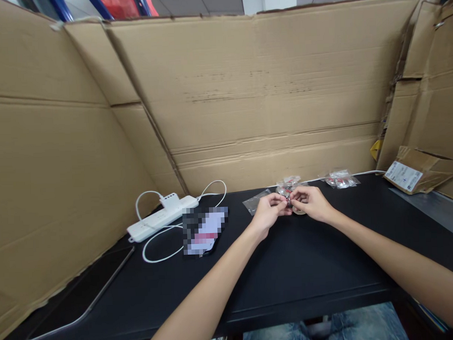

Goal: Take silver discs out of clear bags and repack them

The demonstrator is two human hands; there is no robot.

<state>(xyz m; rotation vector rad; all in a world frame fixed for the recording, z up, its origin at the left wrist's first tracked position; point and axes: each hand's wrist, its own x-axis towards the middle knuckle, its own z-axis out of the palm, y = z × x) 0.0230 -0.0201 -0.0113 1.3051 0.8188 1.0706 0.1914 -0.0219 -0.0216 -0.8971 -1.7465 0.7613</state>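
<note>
"Cardboard (264,79) walled your black table (311,266). What were you holding?"

"You had a small metal piece (289,201) pinched between your left hand (265,214) and right hand (315,204), fingertips drawn close, near the table's far edge. It was too small to identify."

"And around it?"

"A round tan thing (298,211) lay under your right fingertips, clear packets (284,184) just behind your hands, and a flat bag (255,203) beside your left."

"Farther out?"

"To your right were more packets (340,179), then a labelled box (421,170). To your left you had a phone (208,234), blurred, then a white power strip (165,219) and a tablet (82,294)."
</note>
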